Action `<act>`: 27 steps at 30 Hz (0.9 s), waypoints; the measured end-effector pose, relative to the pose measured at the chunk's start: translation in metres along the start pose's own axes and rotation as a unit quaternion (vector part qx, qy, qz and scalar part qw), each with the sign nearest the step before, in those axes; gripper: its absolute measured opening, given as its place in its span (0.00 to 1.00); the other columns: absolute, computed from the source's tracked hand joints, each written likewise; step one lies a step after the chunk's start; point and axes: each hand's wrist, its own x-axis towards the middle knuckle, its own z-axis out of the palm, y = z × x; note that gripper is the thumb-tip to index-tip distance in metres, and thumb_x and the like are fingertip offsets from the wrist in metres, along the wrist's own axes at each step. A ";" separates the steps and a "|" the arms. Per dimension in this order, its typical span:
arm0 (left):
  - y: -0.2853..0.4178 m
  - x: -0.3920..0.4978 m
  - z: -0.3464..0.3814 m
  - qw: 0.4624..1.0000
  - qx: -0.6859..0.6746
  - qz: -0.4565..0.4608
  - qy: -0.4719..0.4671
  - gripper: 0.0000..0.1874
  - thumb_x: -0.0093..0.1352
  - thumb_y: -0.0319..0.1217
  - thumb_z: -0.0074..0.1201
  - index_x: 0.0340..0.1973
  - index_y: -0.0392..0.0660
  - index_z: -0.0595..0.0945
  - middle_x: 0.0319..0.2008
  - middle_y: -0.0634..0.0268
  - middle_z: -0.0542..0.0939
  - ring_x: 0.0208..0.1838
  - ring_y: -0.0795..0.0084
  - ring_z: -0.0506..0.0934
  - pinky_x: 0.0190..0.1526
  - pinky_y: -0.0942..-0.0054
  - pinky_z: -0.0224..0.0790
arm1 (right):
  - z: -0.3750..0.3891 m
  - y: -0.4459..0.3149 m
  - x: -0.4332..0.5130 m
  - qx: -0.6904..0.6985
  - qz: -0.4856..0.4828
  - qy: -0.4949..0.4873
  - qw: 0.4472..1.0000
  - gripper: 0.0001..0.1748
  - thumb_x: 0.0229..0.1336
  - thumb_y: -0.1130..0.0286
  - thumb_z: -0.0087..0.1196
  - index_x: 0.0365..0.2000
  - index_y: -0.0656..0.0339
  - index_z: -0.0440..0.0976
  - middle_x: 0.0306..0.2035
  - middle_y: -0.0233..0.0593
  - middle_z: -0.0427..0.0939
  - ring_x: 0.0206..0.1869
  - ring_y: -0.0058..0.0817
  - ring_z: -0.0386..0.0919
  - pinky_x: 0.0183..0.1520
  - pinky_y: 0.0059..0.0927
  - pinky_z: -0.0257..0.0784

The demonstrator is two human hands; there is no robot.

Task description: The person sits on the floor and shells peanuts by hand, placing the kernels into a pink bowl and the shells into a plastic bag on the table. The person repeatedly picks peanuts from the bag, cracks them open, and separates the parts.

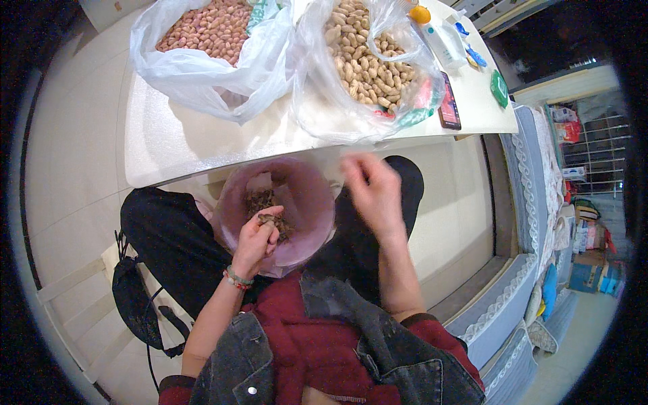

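My left hand [255,235] is over a pink waste bin [316,217], its fingers curled around a brownish piece that looks like peanut shell [269,218]. Dark shell scraps [260,199] and a pale scrap lie inside the bin, partly hidden by that hand. Just in front of the table edge, my right hand [373,192] is blurred, its fingers curled; whether it holds anything is unclear. Nearest to it on the table is a clear plastic bag of unshelled peanuts [372,76]. Left of that, a white plastic bag holds reddish shelled peanuts [205,33].
On the white table [152,147] are a phone [449,104], a green packet [498,88], an orange fruit [419,14], a whitish carton [444,45] and blue wrappers [476,56]. A black bag [134,298] hangs at a chair on my left. A bed [498,309] stands right.
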 end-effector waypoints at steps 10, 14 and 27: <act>0.000 -0.004 -0.007 0.990 0.136 0.031 -0.026 0.16 0.72 0.30 0.40 0.55 0.44 0.72 0.17 0.75 0.68 0.18 0.86 0.63 0.19 0.84 0.55 | -0.019 0.006 0.131 -0.299 -0.023 0.026 0.954 0.16 0.51 0.59 0.54 0.28 0.64 0.77 0.27 0.49 0.78 0.32 0.43 0.78 0.37 0.40 0.71; -0.001 -0.007 -0.005 0.985 0.140 0.102 0.008 0.15 0.71 0.28 0.39 0.52 0.42 0.73 0.16 0.75 0.65 0.18 0.86 0.61 0.20 0.84 0.53 | -0.011 0.008 0.138 -0.322 0.004 0.007 0.947 0.17 0.48 0.56 0.55 0.24 0.62 0.77 0.25 0.47 0.79 0.33 0.42 0.79 0.37 0.39 0.72; 0.010 -0.010 -0.001 0.989 0.132 0.061 -0.017 0.11 0.71 0.28 0.39 0.45 0.41 0.75 0.18 0.74 0.67 0.18 0.87 0.62 0.19 0.85 0.52 | -0.013 -0.002 0.121 -0.241 -0.075 0.088 0.964 0.12 0.46 0.68 0.53 0.30 0.66 0.72 0.31 0.50 0.74 0.33 0.46 0.75 0.39 0.45 0.71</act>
